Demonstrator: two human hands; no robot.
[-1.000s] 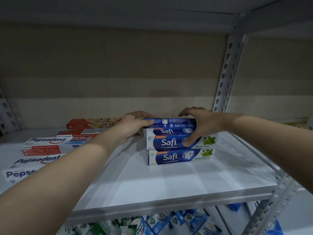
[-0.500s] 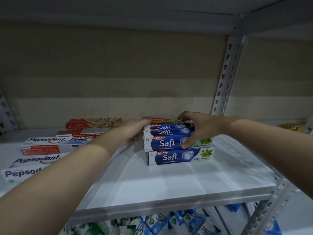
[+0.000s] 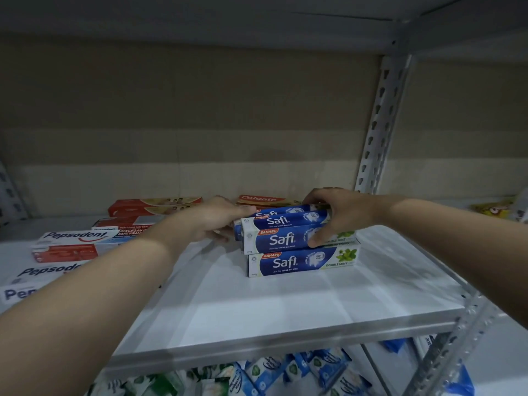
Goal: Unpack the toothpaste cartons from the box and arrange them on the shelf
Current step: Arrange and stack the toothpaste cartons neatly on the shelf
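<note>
Stack of blue-and-white Safi toothpaste cartons (image 3: 297, 241) stands mid-shelf toward the right edge of the white metal shelf (image 3: 285, 307). Left hand (image 3: 211, 221) and right hand (image 3: 340, 215) each grasp an end of the upper cartons. Risk: upper cartons sit offset; uneven release could topple them.

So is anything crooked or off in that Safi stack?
Slightly. The upper Safi cartons sit shifted left and back of the bottom Safi carton, so their ends don't line up. Left hand and right hand grip their ends. No damage visible.
</note>
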